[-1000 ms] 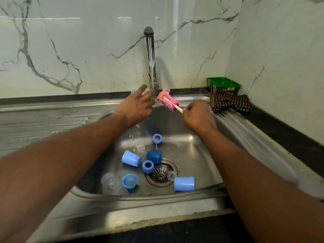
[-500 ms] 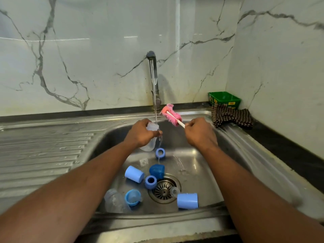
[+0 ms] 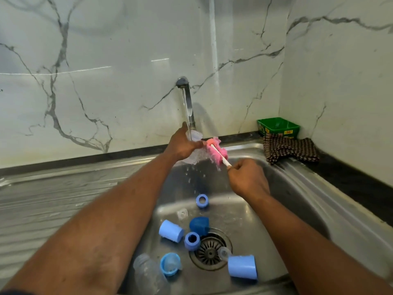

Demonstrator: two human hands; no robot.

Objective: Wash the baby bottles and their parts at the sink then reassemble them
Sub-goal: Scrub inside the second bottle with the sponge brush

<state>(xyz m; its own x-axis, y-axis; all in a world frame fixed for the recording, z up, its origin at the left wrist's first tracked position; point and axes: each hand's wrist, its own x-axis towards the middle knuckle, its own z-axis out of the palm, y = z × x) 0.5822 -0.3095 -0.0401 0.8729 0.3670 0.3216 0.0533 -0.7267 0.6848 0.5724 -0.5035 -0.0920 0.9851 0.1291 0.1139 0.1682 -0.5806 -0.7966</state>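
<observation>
Head view: near the middle of the frame the left hand [image 3: 182, 143] grips a clear bottle [image 3: 194, 155] under the tap [image 3: 187, 99], with water splashing off it. Just right of it, the right hand [image 3: 247, 180] is closed round the white handle of a pink brush [image 3: 215, 151], whose sponge head touches the bottle's side (whether it enters the mouth I cannot tell).

Lower in the frame, on the floor of the steel sink [image 3: 302, 188], the loose parts lie round the drain [image 3: 209, 251]: a blue ring [image 3: 202, 200] highest up, a dark blue cap [image 3: 199, 225], a light blue cap [image 3: 170, 231] on its side, a second ring [image 3: 192, 241], a cap [image 3: 242, 267] at the lower right, a clear teat [image 3: 224, 252] touching it, and a second bottle [image 3: 148, 273] beside a blue collar [image 3: 170, 264] at the bottom.

At the upper right a checked cloth [image 3: 289, 149] lies before a green box [image 3: 277, 127].
</observation>
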